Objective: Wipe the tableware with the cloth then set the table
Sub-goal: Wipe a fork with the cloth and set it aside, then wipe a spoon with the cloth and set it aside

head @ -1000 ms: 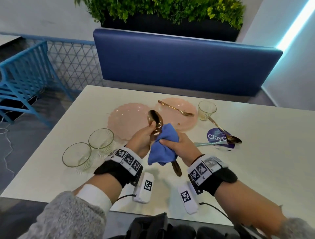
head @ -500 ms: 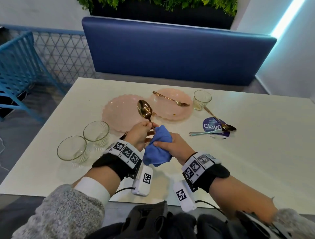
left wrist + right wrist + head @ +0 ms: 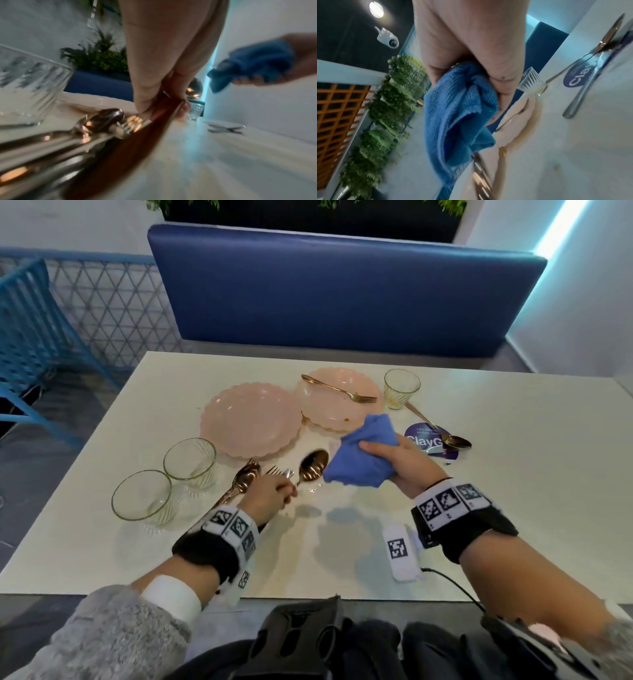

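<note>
Cutlery-wiping looks to be the step in hand. The left hand [image 3: 270, 496] pinches the handle of a shiny copper-coloured spoon [image 3: 312, 468], bowl up and low over the white table [image 3: 513, 491], just beside a small heap of matching forks and spoons [image 3: 245, 479] lying by two clear ribbed glasses [image 3: 164, 484]. My guess is the spoon is about to join that heap, though the left wrist view is too blurred to say whether it touches the table yet. The right hand [image 3: 400, 465] hangs apart from it, fingers curled round a bunched blue waffle-weave cloth [image 3: 359, 460], above the near edge of the pink scalloped plates [image 3: 250, 419].

Next would be another unwiped piece: the gold fork [image 3: 337, 388] on the farther plate, or the spoon and pale-handled utensil crossed over the round purple sticker [image 3: 423, 436], near the third glass [image 3: 400, 388]. That calls for a free left hand.

The table's near half and right side lie open for laying places; the glasses stand fairly near the left edge, so reaches there need care.
</note>
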Motion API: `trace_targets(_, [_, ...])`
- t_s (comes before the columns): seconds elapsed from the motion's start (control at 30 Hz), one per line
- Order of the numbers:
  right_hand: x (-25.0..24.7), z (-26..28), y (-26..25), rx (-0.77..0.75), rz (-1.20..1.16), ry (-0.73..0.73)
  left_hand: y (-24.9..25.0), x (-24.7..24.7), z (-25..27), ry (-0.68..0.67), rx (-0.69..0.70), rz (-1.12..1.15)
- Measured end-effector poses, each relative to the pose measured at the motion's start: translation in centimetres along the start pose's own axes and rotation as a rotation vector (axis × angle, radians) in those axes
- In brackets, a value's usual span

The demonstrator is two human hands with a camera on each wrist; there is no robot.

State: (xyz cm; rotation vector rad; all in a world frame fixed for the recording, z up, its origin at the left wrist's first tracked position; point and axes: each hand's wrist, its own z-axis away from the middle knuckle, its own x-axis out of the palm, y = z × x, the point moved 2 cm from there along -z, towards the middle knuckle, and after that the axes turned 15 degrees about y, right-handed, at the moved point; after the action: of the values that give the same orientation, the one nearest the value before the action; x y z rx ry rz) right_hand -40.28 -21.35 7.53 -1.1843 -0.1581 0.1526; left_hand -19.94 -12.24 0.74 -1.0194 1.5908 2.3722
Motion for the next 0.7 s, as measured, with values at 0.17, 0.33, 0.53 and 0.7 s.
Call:
trace_targets(0.17, [-0.6,-0.4,-0.9,-0.024,0.025,0.015,-2.5,2.1,2.5,-0.055,0.109,-0.266])
trace_targets(0.33, [-0.8,-1.0,0.0,0.021,0.057,0.08,-2.7,2.9,2.8,-0.091,0.215,-0.362])
trace_targets(0.53, [-0.8,-1.9,-0.2,0.042,0.064,0.098,-2.5,3.5,2.9,-0.121,0.262,-0.364])
trace_targets(0.7, [-1.5,-2.9,-0.8,0.059,0.022,0.143,0.7,3.0,0.8,-0.07,0.329,-0.38])
